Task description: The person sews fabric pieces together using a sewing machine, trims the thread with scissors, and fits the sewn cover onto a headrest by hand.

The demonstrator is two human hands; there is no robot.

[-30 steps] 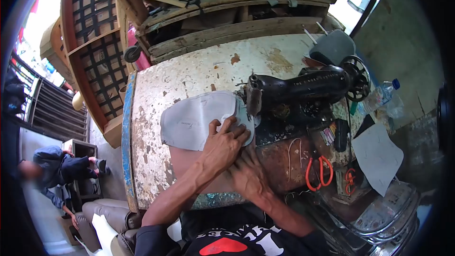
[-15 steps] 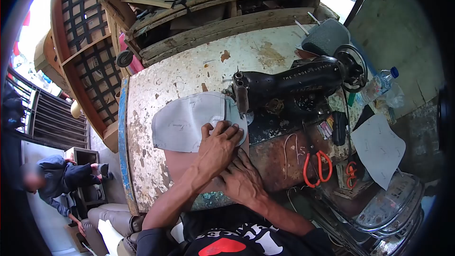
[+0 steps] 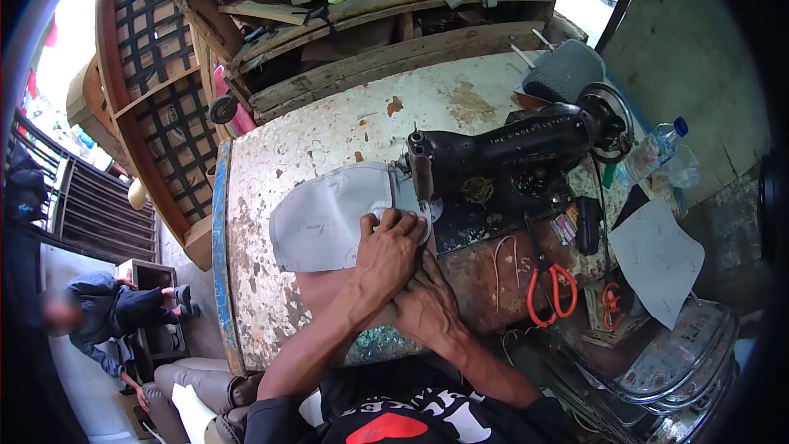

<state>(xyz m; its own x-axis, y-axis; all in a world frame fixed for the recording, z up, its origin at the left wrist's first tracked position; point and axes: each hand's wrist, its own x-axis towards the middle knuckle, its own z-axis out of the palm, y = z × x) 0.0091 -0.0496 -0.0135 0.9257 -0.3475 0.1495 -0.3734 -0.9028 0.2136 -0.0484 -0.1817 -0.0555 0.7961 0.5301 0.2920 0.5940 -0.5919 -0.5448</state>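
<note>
A grey fabric piece (image 3: 316, 218) with a rounded outline and faint markings lies flat, its right end at the needle side of a black Singer sewing machine (image 3: 501, 148). My left hand (image 3: 388, 251) presses on its right part with fingers curled and close together, just in front of the machine's head. My right hand (image 3: 427, 308) lies lower, its fingers stretched out and partly hidden by my left hand. Under the grey piece a brownish-pink sheet (image 3: 325, 292) shows, close to both hands. The needle's contact with the fabric is hard to make out.
Orange-handled scissors (image 3: 552, 296) lie right of my hands on the worn table (image 3: 255, 189). Beyond are a plastic bottle (image 3: 653, 152), a grey cut piece (image 3: 657, 259) and a metal-framed stool (image 3: 674, 362). A wooden shelf (image 3: 394, 53) borders the back. Another person (image 3: 103, 312) sits at left.
The view has shifted slightly. The grey piece has turned a little, and my left hand has moved slightly right on it. My right hand stays beside it.
</note>
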